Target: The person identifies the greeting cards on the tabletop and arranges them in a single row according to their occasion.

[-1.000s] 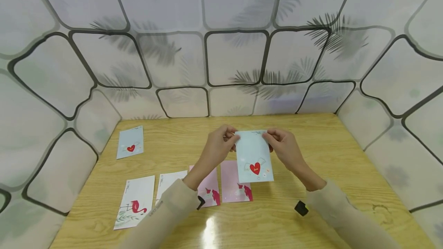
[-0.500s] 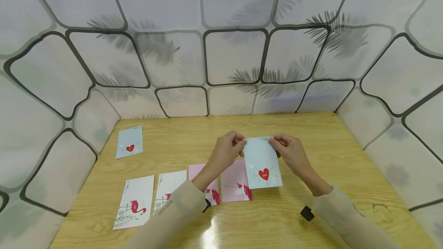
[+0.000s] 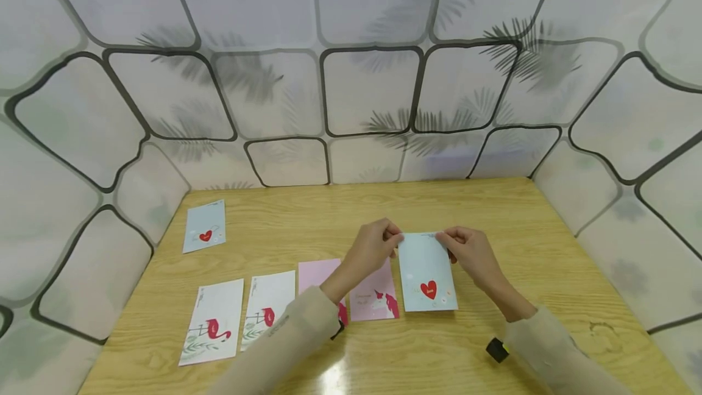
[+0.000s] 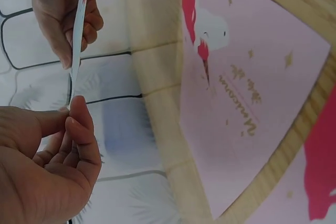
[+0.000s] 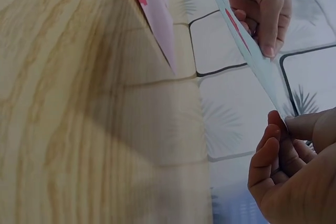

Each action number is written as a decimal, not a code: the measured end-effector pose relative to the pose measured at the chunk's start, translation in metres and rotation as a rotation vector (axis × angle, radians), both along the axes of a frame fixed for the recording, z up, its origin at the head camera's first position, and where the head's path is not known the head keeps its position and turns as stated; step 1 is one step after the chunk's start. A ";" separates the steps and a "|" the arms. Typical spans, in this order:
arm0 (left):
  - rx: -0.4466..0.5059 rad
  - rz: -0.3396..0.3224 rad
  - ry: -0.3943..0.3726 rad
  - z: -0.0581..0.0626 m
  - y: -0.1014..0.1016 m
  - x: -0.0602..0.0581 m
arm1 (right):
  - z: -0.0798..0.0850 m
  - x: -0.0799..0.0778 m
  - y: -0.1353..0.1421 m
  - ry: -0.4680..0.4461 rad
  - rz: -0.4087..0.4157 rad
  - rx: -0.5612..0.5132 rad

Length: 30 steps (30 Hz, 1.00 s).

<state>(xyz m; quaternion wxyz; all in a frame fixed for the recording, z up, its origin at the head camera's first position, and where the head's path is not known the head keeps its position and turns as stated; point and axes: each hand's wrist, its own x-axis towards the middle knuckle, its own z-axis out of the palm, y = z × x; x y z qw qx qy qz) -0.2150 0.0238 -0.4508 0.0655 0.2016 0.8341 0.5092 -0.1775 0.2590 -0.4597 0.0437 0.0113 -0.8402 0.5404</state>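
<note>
A pale blue card (image 3: 425,264) with a red winged heart is held between both hands by its far corners. My left hand (image 3: 375,247) pinches its far left corner between thumb and fingers; my right hand (image 3: 473,256) pinches the far right one. In the left wrist view the card is edge-on and raised above the table, with the left hand (image 4: 52,156) at its near end. The right wrist view has the right hand (image 5: 294,161) gripping the other corner. Just left of it lies a pink unicorn card (image 3: 373,297), its top partly covered by the left hand.
A second pink card (image 3: 317,273) lies farther left, mostly behind the left forearm. Two white flamingo cards (image 3: 212,322) follow at the left. Another blue heart card (image 3: 205,227) lies at the back left of the wooden table (image 3: 515,218). Patterned fabric walls (image 3: 373,90) surround it.
Both hands have carried the blue card rightward and toward the near side. The pink unicorn card it overlapped before now shows beside it.
</note>
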 end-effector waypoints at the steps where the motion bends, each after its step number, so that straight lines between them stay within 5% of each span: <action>1: -0.007 -0.003 -0.003 -0.002 0.001 0.000 | -0.001 0.001 0.001 -0.011 0.000 -0.001; 19: -0.151 -0.014 0.008 -0.023 0.014 -0.008 | -0.022 -0.005 0.009 -0.171 -0.034 0.056; 30: -0.284 0.013 0.061 -0.036 0.019 -0.015 | -0.040 -0.015 0.019 -0.140 0.012 0.165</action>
